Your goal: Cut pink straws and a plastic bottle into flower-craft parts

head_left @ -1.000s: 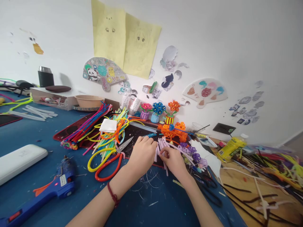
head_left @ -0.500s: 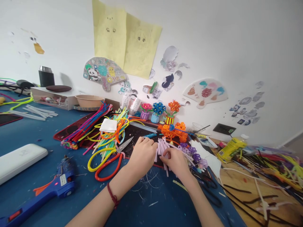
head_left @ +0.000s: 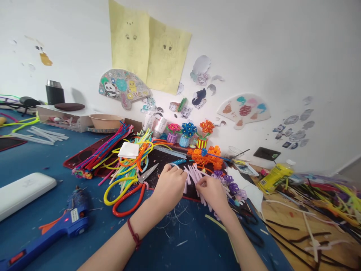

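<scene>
Several short pale pink pipe-cleaner pieces [head_left: 193,174] lie fanned out on a dark mat, just beyond my hands. My left hand [head_left: 168,186] rests on the mat with its fingers curled against the left edge of the pieces. My right hand [head_left: 213,192] is closed in a pinch on some of the pink pieces at their near ends. Purple twisted flowers [head_left: 229,184] lie right of my right hand. Red-handled scissors [head_left: 132,190] lie just left of my left hand.
A blue glue gun [head_left: 58,227] lies at the near left beside a white case [head_left: 24,191]. A heap of coloured pipe cleaners [head_left: 121,158] fills the middle left. Small flower pots [head_left: 186,135] and orange flowers [head_left: 207,156] stand by the wall. Black scissors [head_left: 249,226] and a yellow bottle [head_left: 275,176] lie right.
My right hand has lifted slightly and shifted right, pulling some pink pieces with it. My left hand has barely moved.
</scene>
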{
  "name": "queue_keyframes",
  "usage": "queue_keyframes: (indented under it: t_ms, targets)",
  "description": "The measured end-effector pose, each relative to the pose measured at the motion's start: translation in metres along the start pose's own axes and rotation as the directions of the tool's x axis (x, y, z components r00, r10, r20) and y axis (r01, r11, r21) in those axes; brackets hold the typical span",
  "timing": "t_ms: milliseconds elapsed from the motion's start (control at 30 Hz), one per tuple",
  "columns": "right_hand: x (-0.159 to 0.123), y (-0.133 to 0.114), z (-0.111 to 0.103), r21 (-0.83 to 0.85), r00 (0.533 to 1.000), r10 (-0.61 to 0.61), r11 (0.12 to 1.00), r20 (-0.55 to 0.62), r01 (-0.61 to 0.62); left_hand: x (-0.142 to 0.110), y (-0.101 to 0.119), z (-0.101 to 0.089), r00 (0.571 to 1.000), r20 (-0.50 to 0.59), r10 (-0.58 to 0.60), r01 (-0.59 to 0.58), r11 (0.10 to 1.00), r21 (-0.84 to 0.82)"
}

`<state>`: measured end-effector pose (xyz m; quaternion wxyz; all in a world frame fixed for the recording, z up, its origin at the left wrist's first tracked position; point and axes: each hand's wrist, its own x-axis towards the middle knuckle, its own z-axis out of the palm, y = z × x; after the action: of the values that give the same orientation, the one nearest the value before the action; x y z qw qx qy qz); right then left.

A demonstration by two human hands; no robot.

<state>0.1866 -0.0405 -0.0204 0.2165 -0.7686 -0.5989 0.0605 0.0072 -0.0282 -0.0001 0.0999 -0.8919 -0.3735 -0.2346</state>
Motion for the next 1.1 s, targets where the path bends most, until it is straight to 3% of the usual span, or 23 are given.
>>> queue_keyframes:
  t_ms: [167,300,400,467,500,633,700,800,900,1000,1100]
  targets:
    - [0.006,0.006,-0.006,0.178,0.997,-0.018,0.984,-0.073,0.03,-0.001,0.001,0.0,1.0,-0.003,-0.027,0.027,0.999,-0.037]
    - [0.004,0.001,-0.009,0.389,0.992,-0.112,0.913,-0.055,0.125,0.001,0.005,-0.002,0.985,0.029,-0.172,0.172,0.938,-0.302]
    - [-0.004,-0.009,-0.014,0.714,0.948,-0.304,0.685,0.099,0.146,0.003,0.005,-0.003,0.942,0.103,-0.32,0.315,0.732,-0.604]
    - [-0.01,-0.015,-0.017,0.838,0.887,-0.421,0.539,0.188,0.079,0.005,0.004,-0.003,0.922,0.135,-0.364,0.328,0.545,-0.771]
    - [-0.012,-0.017,-0.018,0.856,0.87,-0.443,0.514,0.215,0.05,0.006,0.004,-0.003,0.913,0.144,-0.382,0.32,0.45,-0.834]
    - [-0.012,-0.016,-0.019,0.905,0.906,-0.369,0.424,0.207,-0.034,0.008,0.004,-0.009,0.848,0.224,-0.481,0.286,0.06,-0.956]
    - [-0.009,-0.013,-0.018,0.93,0.929,-0.312,0.36,0.198,-0.077,0.008,0.005,-0.014,0.829,0.259,-0.496,0.248,-0.09,-0.965]
    - [-0.006,-0.009,-0.018,0.952,0.941,-0.252,0.261,0.226,-0.159,0.008,0.007,-0.018,0.824,0.299,-0.481,0.205,-0.239,-0.949]
    - [-0.003,-0.007,-0.016,0.975,0.963,-0.164,0.101,0.213,-0.198,0.008,0.008,-0.016,0.833,0.328,-0.444,0.178,-0.347,-0.921]
    - [-0.001,-0.006,-0.013,0.977,0.977,-0.095,-0.083,0.189,-0.197,0.007,0.009,-0.013,0.857,0.32,-0.403,0.13,-0.432,-0.893]
    - [0.0,-0.006,-0.011,0.961,0.977,-0.079,-0.181,0.197,-0.209,0.007,0.01,-0.011,0.881,0.3,-0.365,0.094,-0.486,-0.869]
